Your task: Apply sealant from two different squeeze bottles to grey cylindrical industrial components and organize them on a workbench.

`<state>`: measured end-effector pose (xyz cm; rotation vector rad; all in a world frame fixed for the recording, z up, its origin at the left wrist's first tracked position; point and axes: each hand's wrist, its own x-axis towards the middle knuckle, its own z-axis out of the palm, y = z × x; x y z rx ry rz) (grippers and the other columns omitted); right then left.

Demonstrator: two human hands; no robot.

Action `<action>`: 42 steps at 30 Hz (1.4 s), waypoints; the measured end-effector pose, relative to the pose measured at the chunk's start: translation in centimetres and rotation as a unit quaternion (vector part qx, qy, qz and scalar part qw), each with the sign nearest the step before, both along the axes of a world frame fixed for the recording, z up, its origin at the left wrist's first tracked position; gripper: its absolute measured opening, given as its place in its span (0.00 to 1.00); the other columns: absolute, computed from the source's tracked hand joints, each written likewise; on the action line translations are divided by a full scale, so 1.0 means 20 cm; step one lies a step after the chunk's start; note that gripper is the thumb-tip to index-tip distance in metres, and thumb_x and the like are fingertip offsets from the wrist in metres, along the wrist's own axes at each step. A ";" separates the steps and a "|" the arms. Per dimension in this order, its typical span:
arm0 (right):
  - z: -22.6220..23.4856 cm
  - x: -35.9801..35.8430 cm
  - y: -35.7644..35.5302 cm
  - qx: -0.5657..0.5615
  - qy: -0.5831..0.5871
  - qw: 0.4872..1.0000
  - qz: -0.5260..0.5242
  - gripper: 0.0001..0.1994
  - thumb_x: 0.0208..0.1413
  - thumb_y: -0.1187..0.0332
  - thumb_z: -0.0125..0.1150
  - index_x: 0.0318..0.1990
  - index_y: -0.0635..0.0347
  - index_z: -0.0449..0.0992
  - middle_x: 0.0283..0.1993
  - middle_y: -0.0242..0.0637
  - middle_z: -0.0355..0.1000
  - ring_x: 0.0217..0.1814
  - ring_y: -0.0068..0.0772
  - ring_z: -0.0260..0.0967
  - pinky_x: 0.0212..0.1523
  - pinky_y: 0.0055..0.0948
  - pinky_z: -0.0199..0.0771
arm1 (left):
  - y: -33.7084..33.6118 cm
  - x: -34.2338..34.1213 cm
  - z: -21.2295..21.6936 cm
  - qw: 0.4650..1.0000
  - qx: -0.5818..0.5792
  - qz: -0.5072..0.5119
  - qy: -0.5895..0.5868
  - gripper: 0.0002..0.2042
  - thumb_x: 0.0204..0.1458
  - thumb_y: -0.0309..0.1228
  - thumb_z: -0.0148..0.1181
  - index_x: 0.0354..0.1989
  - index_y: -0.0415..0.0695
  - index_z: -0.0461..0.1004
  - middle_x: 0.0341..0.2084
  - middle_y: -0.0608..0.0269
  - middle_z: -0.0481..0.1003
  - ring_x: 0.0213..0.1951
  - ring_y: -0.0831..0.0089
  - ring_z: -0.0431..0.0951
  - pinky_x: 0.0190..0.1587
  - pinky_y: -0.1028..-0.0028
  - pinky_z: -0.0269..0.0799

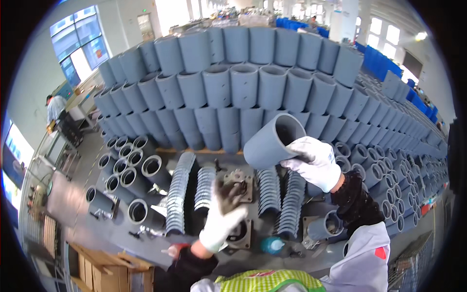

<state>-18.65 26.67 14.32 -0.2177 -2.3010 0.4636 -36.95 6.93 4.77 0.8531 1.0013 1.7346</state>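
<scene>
Right hand [315, 160] grips the tilted grey pipe [265, 146] by its rim above the desk [116, 229], probably leaning because only one end is supported; left hand [221, 221], blurred, appears empty, fingers [225, 198] spread.

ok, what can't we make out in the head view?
Head view:
Left hand: fingers motion-blurred.
Upper metal plate: partly hidden behind that hand.
Held gray tube: part of its rim hidden by the right hand.
Cardboard box: cut off by the lower edge.
</scene>
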 end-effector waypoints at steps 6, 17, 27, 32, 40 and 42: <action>-0.30 -0.17 -0.18 -0.602 0.058 0.792 0.081 0.19 0.54 0.73 0.64 0.53 0.68 0.69 0.39 0.36 0.75 0.34 0.22 0.73 0.34 0.23 0.78 | 0.22 -0.05 0.13 0.980 0.021 0.102 -0.168 0.37 0.50 0.30 0.63 0.67 0.39 0.49 0.56 0.56 0.64 0.55 0.65 0.67 0.57 0.67 0.65; -0.30 -0.28 0.03 0.020 -0.245 0.968 0.047 0.24 0.56 0.58 0.55 0.61 0.48 0.66 0.60 0.47 0.64 0.53 0.50 0.70 0.52 0.39 0.72 | 0.46 -0.24 -0.05 0.854 -0.017 0.114 0.507 0.61 0.26 0.27 0.73 0.70 0.37 0.35 0.56 0.44 0.64 0.57 0.58 0.69 0.60 0.69 0.64; -0.52 -0.40 0.01 0.114 -0.366 0.923 -0.002 0.14 0.59 0.57 0.50 0.46 0.54 0.73 0.38 0.40 0.72 0.39 0.39 0.74 0.36 0.38 0.74 | 0.56 -0.36 -0.26 0.900 -0.056 0.027 0.431 0.63 0.27 0.31 0.77 0.71 0.38 0.35 0.58 0.47 0.63 0.60 0.60 0.66 0.62 0.68 0.61; -0.59 -0.49 -0.09 0.113 -0.340 0.932 -0.050 0.09 0.58 0.61 0.51 0.35 0.56 0.72 0.26 0.38 0.75 0.28 0.41 0.75 0.29 0.39 0.73 | 0.59 -0.48 -0.21 0.879 -0.066 -0.065 0.467 0.58 0.26 0.38 0.77 0.69 0.39 0.47 0.63 0.46 0.60 0.65 0.56 0.60 0.66 0.67 0.55; -0.53 -0.43 0.08 0.011 -0.394 0.919 -0.010 0.17 0.61 0.54 0.47 0.50 0.54 0.70 0.35 0.43 0.75 0.39 0.44 0.74 0.40 0.39 0.72 | 0.54 -0.36 -0.26 0.867 -0.074 0.056 0.490 0.57 0.26 0.36 0.75 0.69 0.39 0.46 0.61 0.41 0.60 0.62 0.49 0.61 0.64 0.64 0.59; -0.59 -0.39 0.15 0.006 -0.337 0.941 0.015 0.19 0.60 0.53 0.48 0.52 0.52 0.71 0.41 0.42 0.74 0.44 0.43 0.73 0.44 0.37 0.72 | 0.52 -0.30 -0.34 0.895 -0.074 0.114 0.425 0.59 0.25 0.32 0.76 0.69 0.36 0.43 0.59 0.47 0.63 0.61 0.57 0.64 0.64 0.66 0.59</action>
